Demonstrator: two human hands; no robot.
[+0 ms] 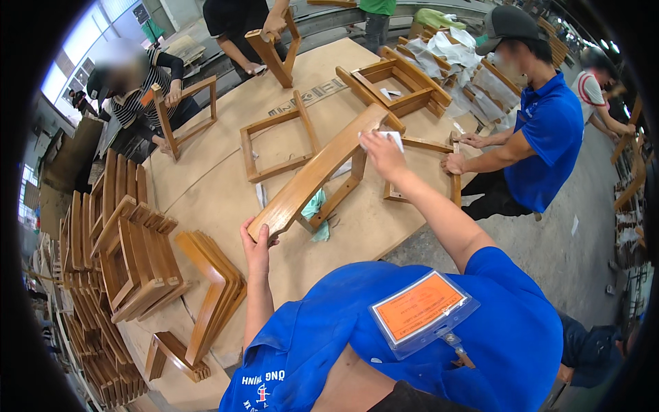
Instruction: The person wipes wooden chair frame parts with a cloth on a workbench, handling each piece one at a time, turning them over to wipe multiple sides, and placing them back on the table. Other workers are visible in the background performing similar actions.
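Note:
A varnished wooden frame with a broad curved top rail (319, 172) stands tilted before me over the table. My left hand (258, 248) is closed round the near left end of that rail, thumb on top. At its far right end, my right hand (384, 152) presses a folded white sheet (392, 139) against the wood; whether it is paper or cloth I cannot tell. A pale green cloth (314, 214) lies under the frame, partly hidden by it.
Stacked wooden frames (137, 254) and angled wooden parts (216, 288) fill the left side. A square wooden frame (280, 137) lies mid-table (206, 189). Co-workers handle frames across the table and at the right, one in a blue shirt (549, 137). More frames (398, 82) lie at the back.

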